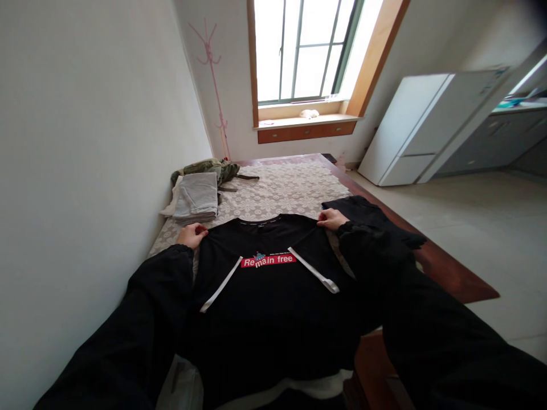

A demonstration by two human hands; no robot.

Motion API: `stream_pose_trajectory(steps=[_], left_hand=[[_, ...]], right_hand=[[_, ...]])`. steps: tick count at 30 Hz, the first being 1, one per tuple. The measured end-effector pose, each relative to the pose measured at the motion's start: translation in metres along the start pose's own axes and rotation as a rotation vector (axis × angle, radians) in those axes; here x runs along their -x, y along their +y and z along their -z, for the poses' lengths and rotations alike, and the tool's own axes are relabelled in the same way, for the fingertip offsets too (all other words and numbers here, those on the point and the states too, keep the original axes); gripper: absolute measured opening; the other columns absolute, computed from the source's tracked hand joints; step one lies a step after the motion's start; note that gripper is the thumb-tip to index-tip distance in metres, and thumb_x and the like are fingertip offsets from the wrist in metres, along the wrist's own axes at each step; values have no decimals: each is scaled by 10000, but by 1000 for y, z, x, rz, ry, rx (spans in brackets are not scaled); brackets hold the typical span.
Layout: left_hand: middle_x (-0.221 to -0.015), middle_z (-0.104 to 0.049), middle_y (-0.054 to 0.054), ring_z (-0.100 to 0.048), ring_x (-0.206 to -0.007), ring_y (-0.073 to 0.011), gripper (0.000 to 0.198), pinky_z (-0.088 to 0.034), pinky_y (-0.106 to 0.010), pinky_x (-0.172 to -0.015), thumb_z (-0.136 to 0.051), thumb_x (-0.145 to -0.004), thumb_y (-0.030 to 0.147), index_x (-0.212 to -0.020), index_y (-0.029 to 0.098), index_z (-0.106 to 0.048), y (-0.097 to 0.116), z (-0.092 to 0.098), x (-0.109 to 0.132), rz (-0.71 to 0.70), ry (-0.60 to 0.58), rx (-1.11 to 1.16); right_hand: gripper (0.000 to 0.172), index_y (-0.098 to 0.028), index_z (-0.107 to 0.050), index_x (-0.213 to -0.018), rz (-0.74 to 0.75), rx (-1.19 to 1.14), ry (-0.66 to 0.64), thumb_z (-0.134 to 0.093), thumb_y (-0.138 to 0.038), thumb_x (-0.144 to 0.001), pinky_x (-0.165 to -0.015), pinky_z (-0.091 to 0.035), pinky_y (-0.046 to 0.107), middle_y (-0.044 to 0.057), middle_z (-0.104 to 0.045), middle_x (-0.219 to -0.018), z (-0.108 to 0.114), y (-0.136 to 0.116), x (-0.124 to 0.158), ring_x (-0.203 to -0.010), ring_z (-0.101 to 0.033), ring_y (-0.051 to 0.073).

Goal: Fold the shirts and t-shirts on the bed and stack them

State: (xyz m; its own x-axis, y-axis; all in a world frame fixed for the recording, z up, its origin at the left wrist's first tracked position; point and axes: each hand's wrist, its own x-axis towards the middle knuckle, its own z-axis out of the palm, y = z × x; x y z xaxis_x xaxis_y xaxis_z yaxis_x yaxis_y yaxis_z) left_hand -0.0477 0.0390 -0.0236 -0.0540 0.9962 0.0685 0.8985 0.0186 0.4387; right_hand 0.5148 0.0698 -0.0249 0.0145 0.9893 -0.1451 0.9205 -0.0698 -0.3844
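Note:
A black T-shirt [265,302] lies spread on the table, its neckline toward the window. Across its chest runs a red print reading "Remain free" [268,260]. Two slanting white strips cross the front, one on each side of the print. At the shirt's left shoulder, my left hand [192,235] pinches the cloth between thumb and fingers. My right hand [332,218] grips the opposite shoulder in the same way. The lower part of the shirt blends with dark clothing near the bottom of the view, so its hem is hard to make out.
A patterned tablecloth [290,185] covers the wooden table [457,279]. Folded grey cloth [196,196] and a camouflage bag [213,167] are by the left wall. Dark folded clothing [384,222] lies beyond my right forearm. A white refrigerator [410,131] stands at the right.

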Motion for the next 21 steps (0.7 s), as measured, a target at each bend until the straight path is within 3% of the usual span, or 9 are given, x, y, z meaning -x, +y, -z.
stream_pose_trajectory(steps=[5, 10, 16, 21], left_hand=[[-1061, -794, -71, -726, -978, -239, 284, -523, -310, -873, -608, -884, 377, -1081, 226, -747, 6, -4, 11, -8, 65, -46], [-986, -802, -69, -733, -944, -243, 274, -518, -292, -818, -615, -895, 438, -982, 232, -772, 7, -1, 3, 11, 35, -82], [-1027, -796, -100, -721, -995, -273, 262, -509, -314, -794, -567, -914, 388, -979, 225, -761, 11, -4, 1, 47, 41, -144], [-1065, -794, -67, -716, -1007, -251, 301, -506, -293, -797, -600, -891, 480, -1000, 248, -757, 14, -5, 4, 23, 41, -142]], right_hand=[[88, -215, -778, -813, 3, 59, 24, -736, -271, -759, -732, -520, 223, 22, -761, -845, 0, -3, 2, -841, -700, 183], [195, -211, -784, -859, 19, 105, 38, -680, -376, -849, -742, -508, 227, 41, -771, -904, -2, -6, 3, -871, -709, 191], [133, -198, -731, -833, 24, 173, 86, -653, -302, -861, -774, -496, 270, 89, -762, -963, -11, -8, 2, -941, -692, 232], [180, -206, -719, -922, 107, 169, 95, -659, -370, -878, -791, -493, 257, 73, -747, -1003, -12, -11, 4, -931, -682, 204]])
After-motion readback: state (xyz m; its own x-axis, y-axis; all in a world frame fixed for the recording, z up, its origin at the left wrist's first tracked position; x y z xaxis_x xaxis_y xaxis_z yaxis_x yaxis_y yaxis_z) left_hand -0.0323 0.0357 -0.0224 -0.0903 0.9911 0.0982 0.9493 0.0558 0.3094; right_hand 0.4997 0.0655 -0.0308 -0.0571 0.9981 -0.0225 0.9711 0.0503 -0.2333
